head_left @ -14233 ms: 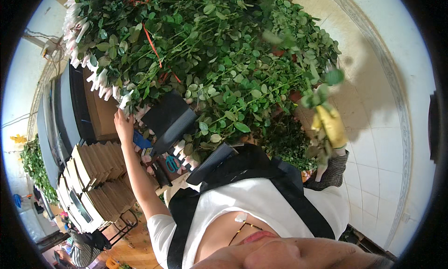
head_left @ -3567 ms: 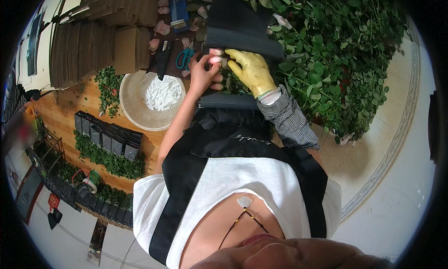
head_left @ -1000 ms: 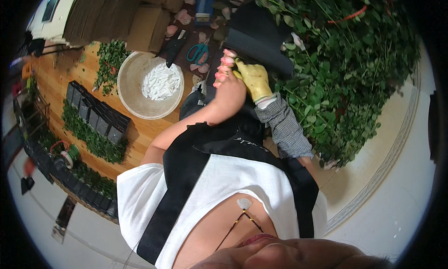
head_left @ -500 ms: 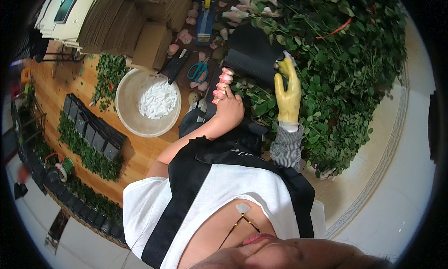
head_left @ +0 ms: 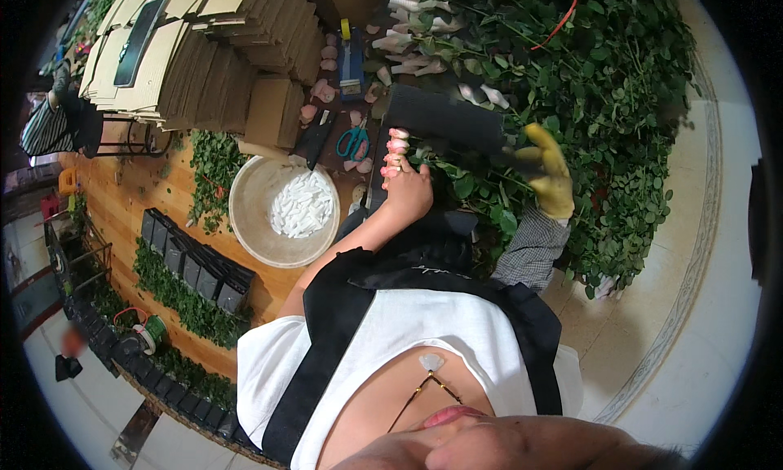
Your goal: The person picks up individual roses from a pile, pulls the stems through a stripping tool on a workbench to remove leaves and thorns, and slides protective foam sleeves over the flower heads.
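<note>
My bare left hand (head_left: 410,191) is closed against a short column of pink roses (head_left: 397,146), its fingers at the lower blooms. The rose stems run right, with green leaves showing below a dark sheet (head_left: 444,121). My right hand (head_left: 553,176), in a yellow glove, is just right of the sheet's lower right end, over the leafy stems. Motion smears its fingers, and whether it grips anything cannot be made out. Teal-handled scissors (head_left: 353,144) lie left of the roses.
A large heap of leafy stems (head_left: 603,144) fills the right side, several white-wrapped flower heads (head_left: 416,21) at its upper left. Left stand a round tub (head_left: 245,217) of white pieces and stacked cardboard (head_left: 179,70). A blue tape dispenser (head_left: 351,66) sits beyond the scissors.
My gloved right hand has moved right and slightly down, away from the dark sheet, which now lies lower and flatter. My left hand stays at the roses. The whole view has shifted.
</note>
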Motion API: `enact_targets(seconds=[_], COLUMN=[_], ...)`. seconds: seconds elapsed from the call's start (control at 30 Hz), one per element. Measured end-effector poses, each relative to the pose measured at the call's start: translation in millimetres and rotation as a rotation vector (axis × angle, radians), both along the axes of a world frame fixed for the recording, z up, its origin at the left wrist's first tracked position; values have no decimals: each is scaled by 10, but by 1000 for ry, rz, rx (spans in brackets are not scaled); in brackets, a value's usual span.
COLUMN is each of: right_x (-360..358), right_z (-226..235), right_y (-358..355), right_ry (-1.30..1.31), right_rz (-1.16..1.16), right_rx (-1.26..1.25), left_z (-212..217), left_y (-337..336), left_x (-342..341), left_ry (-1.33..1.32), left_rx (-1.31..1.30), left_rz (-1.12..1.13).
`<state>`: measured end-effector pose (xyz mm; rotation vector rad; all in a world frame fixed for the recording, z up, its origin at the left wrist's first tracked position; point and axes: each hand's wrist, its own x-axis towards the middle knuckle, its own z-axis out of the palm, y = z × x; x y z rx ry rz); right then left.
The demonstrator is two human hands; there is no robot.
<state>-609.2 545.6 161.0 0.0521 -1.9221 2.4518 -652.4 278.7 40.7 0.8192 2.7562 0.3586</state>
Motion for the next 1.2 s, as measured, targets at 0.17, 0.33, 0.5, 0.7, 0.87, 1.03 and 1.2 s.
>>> enact_targets(seconds=[0.17,0.33,0.5,0.7,0.87,1.03,1.2], right_x=[-741,-1018,-409,-455,-466,-469,-451], right_z=[-434,-1001,-1016,-1028,-1016,-963,-984], right_y=[-560,-1049,-1431,-1492,-1418,-1418,-1412], right_ry=[-12,46,161,153,147,157,200], right_rz=[621,553,460,505,453,429,388], right_rx=[577,1017,1758,1750,1678,1619,1573], left_z=[170,806,1060,324,115,100,410], left_y=[-324,-988,-2065,-2342,-2040,-2180,-2085], left_x=[-25,-274,-944,-1758,-1795,-1769,-1623], left_ry=[-13,-346,-200,121,288,423,321], left_rx=[98,465,225,-17,-171,179,448], left_rz=[-106,-352,174,577,701,697,757])
